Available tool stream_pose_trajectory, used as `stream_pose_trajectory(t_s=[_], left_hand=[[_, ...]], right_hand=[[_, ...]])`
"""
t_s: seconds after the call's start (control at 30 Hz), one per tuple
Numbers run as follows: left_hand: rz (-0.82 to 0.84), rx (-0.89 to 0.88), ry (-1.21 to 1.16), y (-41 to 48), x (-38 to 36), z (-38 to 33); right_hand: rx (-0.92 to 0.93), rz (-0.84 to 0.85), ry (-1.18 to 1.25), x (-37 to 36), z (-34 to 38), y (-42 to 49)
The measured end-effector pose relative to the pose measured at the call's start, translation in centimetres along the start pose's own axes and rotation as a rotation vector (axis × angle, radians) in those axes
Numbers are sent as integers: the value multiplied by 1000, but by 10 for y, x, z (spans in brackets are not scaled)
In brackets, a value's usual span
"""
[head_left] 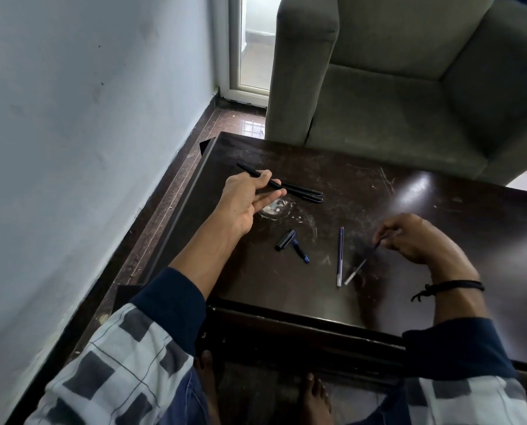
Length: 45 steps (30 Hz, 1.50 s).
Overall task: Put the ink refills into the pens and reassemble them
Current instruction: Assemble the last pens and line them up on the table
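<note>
Here, left hand (243,201) pinches pen (247,169), palm up.

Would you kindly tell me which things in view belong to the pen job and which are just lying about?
Belongs to the job: pen barrel in the left hand; held refill in the right hand; loose refill; black cap; blue tip piece; two black pens; all over the table.

Just there: armchair; wristband.

Three black pen barrels (257,175), two ink refills (340,256), one black cap (285,239), one blue tip piece (301,251)
</note>
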<state>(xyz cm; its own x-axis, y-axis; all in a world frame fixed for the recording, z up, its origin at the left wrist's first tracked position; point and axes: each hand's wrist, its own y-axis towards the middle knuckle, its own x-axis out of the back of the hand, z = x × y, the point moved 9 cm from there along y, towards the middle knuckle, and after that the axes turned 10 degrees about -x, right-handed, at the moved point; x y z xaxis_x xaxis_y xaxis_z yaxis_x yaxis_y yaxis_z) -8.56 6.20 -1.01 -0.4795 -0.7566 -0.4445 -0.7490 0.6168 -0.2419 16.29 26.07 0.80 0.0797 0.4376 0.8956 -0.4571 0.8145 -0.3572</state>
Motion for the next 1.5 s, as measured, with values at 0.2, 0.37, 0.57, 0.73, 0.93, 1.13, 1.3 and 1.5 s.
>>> stream_pose_trajectory(t_s=[0.2,0.37,0.57,0.73,0.93,1.13,1.3,1.5], left_hand=[[-3,-6,-4,0,0,-1],[3,-10,-4,-1,0,-2],[0,-5,1,-1,0,-1],[-5,-8,8,0,1,-1],[-5,-6,9,-1,1,-1],[-4,-6,18,-1,0,-1],[1,-10,26,0,0,-1],[2,-14,28,1,0,-2]], right_hand=[[2,-14,-39,-18,16,5],[11,-78,-28,-21,29,2],[33,-165,-16,-17,37,-4],[-47,-137,-26,-17,25,-2],[-91,-6,29,-28,31,-1],[-125,83,145,-33,32,-1],[-120,116,228,-35,38,-4],[-125,101,230,-32,35,-5]])
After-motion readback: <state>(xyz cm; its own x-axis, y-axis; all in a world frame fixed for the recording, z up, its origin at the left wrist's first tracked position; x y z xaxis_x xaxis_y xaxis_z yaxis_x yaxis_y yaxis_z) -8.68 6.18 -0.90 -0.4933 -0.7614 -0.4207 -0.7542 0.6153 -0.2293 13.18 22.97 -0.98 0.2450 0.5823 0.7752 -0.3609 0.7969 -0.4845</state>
